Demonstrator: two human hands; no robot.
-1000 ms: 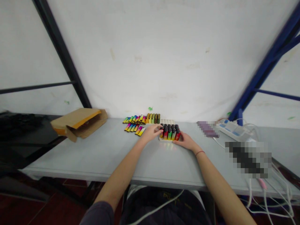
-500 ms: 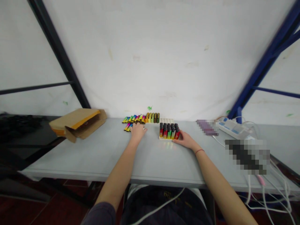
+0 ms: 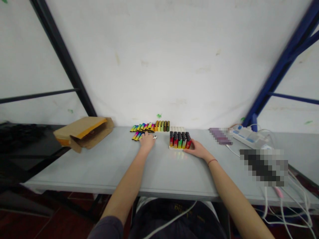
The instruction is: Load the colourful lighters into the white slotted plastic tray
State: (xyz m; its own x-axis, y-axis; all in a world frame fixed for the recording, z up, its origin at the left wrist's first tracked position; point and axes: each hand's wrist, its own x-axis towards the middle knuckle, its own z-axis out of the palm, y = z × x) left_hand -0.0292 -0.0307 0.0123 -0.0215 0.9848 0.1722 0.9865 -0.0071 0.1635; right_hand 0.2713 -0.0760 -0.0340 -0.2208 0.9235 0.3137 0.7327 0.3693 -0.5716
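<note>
A white tray of upright coloured lighters with black tops stands at the middle back of the grey table. My right hand rests against the tray's right front corner, fingers curled on it. My left hand lies palm down over loose rainbow lighters spread flat to the tray's left. Its fingers are bent onto one lighter whose silver tip shows at its right side. A row of upright yellow and green lighters stands behind.
An open cardboard box lies on its side at the back left. A power strip with white cables sits at the back right, beside blurred patches. A white wall is close behind, with black and blue metal frames on either side.
My left hand left the tray's left side and moved left onto the loose lighters, then closed onto one. My right hand stayed at the tray.
</note>
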